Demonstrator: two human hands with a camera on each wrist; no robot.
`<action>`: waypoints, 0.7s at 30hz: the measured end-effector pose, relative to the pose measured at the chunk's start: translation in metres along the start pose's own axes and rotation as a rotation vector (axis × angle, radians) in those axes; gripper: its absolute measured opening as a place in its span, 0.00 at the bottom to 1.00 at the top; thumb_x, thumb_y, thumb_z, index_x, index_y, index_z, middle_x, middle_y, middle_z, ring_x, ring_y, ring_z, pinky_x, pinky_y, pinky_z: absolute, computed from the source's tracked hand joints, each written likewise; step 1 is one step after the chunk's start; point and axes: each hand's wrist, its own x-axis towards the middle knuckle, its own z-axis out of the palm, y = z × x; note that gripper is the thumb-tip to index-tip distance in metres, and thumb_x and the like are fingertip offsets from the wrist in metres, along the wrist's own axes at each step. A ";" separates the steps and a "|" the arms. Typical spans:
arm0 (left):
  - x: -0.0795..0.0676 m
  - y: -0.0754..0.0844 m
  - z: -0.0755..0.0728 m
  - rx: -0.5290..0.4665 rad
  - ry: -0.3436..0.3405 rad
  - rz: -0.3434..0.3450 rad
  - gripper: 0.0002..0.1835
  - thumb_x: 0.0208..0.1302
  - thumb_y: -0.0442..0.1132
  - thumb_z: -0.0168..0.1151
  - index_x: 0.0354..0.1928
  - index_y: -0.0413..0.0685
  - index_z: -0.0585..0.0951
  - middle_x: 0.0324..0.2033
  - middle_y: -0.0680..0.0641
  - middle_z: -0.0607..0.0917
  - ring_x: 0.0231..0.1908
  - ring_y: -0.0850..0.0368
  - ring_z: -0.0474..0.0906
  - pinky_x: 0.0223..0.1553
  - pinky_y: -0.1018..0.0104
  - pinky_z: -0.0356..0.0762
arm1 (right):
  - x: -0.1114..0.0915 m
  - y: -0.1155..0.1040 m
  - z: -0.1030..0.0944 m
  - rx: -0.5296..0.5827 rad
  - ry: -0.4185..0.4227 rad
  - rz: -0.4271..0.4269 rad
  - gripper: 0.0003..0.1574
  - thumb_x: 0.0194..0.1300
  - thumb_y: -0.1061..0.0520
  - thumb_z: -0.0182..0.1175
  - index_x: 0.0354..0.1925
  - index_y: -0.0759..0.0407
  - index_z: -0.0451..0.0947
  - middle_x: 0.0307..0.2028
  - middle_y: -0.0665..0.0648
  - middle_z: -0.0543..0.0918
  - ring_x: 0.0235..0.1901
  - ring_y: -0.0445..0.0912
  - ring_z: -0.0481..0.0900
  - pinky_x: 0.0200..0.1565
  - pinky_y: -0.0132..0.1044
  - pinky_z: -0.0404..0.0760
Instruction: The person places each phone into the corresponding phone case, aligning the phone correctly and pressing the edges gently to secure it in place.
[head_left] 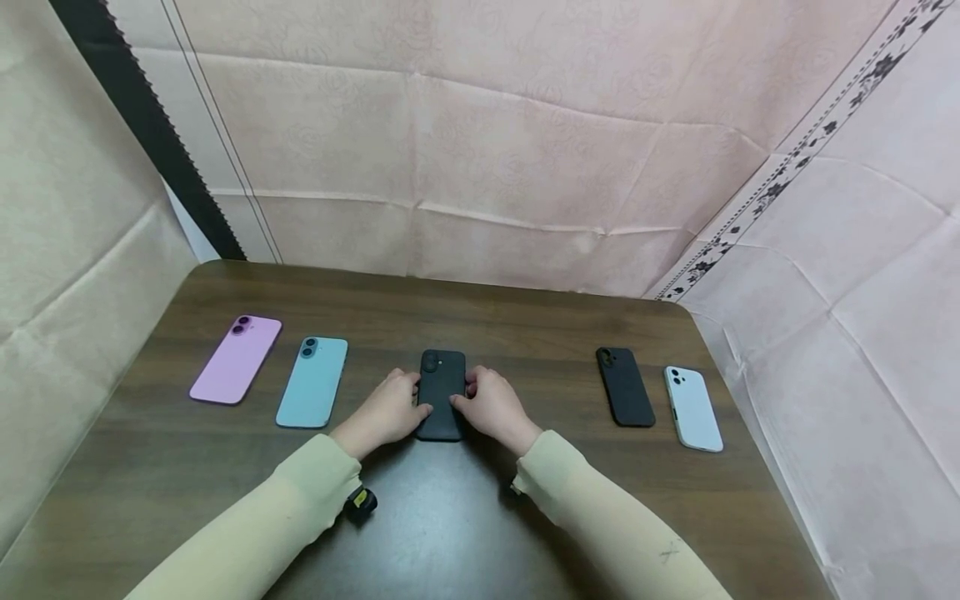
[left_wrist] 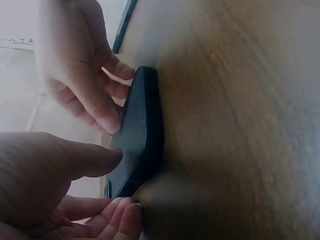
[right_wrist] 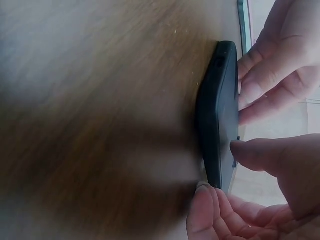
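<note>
A black phone (head_left: 441,410), seemingly in a case, lies back side up at the middle of the brown table, its camera bump at the far left corner. My left hand (head_left: 388,408) holds its left edge, thumb over the back and fingers along the side. On the opposite edge, my right hand (head_left: 497,407) pinches it in the same way. From the left wrist, the phone (left_wrist: 131,135) shows its near end close to the wood. The right wrist view shows a port opening in the end of the phone (right_wrist: 219,110) and fingertips (right_wrist: 202,205) at its lower edge.
Left of the hands lie a purple phone (head_left: 236,360) and a light blue phone (head_left: 312,383). To the right are a black phone or case (head_left: 626,388) and a pale blue phone (head_left: 693,410). Pale cloth (head_left: 525,183) hangs behind the table (head_left: 525,325).
</note>
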 end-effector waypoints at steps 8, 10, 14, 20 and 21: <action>-0.006 -0.012 -0.013 0.008 0.078 0.026 0.32 0.75 0.39 0.68 0.74 0.32 0.71 0.59 0.34 0.81 0.59 0.39 0.81 0.59 0.42 0.82 | -0.006 0.019 -0.019 0.035 0.052 0.002 0.22 0.73 0.52 0.70 0.58 0.63 0.81 0.48 0.60 0.86 0.45 0.51 0.83 0.53 0.51 0.85; -0.007 -0.017 -0.017 0.019 0.094 0.031 0.32 0.75 0.39 0.68 0.74 0.32 0.71 0.60 0.32 0.81 0.59 0.38 0.81 0.60 0.41 0.81 | -0.007 0.025 -0.028 0.031 0.066 0.013 0.22 0.73 0.52 0.70 0.58 0.63 0.81 0.49 0.60 0.86 0.45 0.52 0.83 0.53 0.52 0.85; -0.010 -0.029 -0.026 0.056 0.139 0.029 0.32 0.74 0.39 0.68 0.73 0.30 0.71 0.64 0.28 0.77 0.63 0.34 0.77 0.64 0.37 0.78 | -0.006 0.044 -0.048 0.008 0.095 0.054 0.26 0.74 0.50 0.69 0.62 0.63 0.79 0.53 0.62 0.86 0.49 0.54 0.84 0.54 0.53 0.85; -0.017 -0.052 -0.044 0.161 0.238 0.012 0.37 0.73 0.41 0.69 0.74 0.27 0.68 0.67 0.22 0.70 0.65 0.25 0.70 0.65 0.30 0.73 | -0.006 0.085 -0.083 -0.049 0.126 0.125 0.33 0.77 0.48 0.65 0.69 0.68 0.72 0.59 0.69 0.82 0.57 0.61 0.82 0.58 0.58 0.81; -0.018 -0.056 -0.047 0.175 0.254 0.006 0.38 0.72 0.41 0.70 0.74 0.26 0.67 0.67 0.21 0.70 0.65 0.24 0.69 0.64 0.29 0.72 | -0.007 0.092 -0.089 -0.060 0.130 0.141 0.34 0.77 0.48 0.64 0.69 0.68 0.71 0.59 0.69 0.81 0.57 0.62 0.81 0.59 0.59 0.81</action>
